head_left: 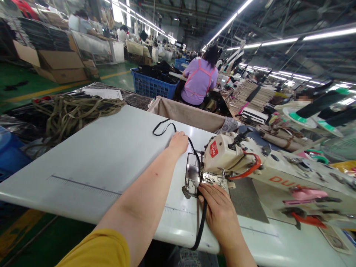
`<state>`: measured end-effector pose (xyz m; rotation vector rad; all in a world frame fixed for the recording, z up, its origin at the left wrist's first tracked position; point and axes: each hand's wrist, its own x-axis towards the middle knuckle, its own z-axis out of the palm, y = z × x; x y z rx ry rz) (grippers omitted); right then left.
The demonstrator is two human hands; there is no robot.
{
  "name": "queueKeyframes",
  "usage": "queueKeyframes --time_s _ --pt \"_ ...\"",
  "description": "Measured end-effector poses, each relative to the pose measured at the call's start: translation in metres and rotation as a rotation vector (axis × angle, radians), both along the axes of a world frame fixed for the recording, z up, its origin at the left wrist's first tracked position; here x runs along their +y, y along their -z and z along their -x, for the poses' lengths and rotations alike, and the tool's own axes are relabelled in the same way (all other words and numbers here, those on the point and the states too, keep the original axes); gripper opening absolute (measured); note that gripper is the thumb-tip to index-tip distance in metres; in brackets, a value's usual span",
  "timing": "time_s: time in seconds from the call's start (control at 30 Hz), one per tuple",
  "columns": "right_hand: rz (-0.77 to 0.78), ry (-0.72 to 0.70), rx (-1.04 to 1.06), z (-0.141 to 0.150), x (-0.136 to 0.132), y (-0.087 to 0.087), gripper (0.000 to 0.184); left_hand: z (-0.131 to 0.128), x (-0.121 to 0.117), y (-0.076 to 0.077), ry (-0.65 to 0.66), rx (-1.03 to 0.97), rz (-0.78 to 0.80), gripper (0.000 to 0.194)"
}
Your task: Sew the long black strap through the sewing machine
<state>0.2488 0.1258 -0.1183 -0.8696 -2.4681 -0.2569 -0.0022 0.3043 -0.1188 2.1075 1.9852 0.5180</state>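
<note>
White counter at left, blue plastic basket upper centre holding black pieces. Black strap runs far-to-near on the counter past the sewing machine foot, looped at far end, tail over near edge. Left hand rests on it, grip unclear; right hand lies flat on it by the foot. Hands apart.

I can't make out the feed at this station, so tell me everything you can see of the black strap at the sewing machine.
The black strap is a narrow, flat band that looks like woven webbing, curling in a loose loop on the white table. It runs past the left hand's fingertips, along the sewing machine's metal plate, and past the right hand, then hangs over the table's near edge. Any stitching is too small to tell.
</note>
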Motion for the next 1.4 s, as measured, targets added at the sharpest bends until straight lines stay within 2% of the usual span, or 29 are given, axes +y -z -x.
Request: queueKeyframes --time_s 0.33,0.43,0.53,0.67,0.73,0.8,0.97,1.4 --pt "0.007 0.005 -0.006 -0.001 0.0 0.0 0.025 -0.003 -0.006 -0.004 -0.299 -0.045 0.015 0.045" --pt "0.016 0.006 0.0 0.0 0.0 -0.001 0.025 -0.004 -0.006 -0.006 -0.295 -0.034 -0.065 0.042" --pt "0.019 -0.002 0.008 0.0 0.0 -0.002 0.025 -0.006 -0.004 -0.007 -0.075 -0.069 -0.102 0.042" --pt "0.021 0.005 0.01 0.001 0.0 -0.001 0.025 -0.014 0.002 -0.001 0.395 -0.093 0.046 0.044" --pt "0.032 0.008 0.01 0.001 0.0 -0.001 0.026 -0.017 0.005 0.004 0.522 -0.059 0.083 0.051" --pt "0.043 0.011 0.008 0.001 -0.001 -0.002 0.029 -0.017 0.007 0.008 0.556 -0.042 0.044 0.049" --pt "0.058 0.021 0.002 0.001 -0.002 -0.003 0.029 -0.007 0.013 0.007 0.498 -0.036 -0.048 0.02" --pt "0.053 0.019 0.022 0.003 -0.004 -0.005 0.024 0.016 0.012 -0.005 0.131 -0.094 -0.016 0.02"
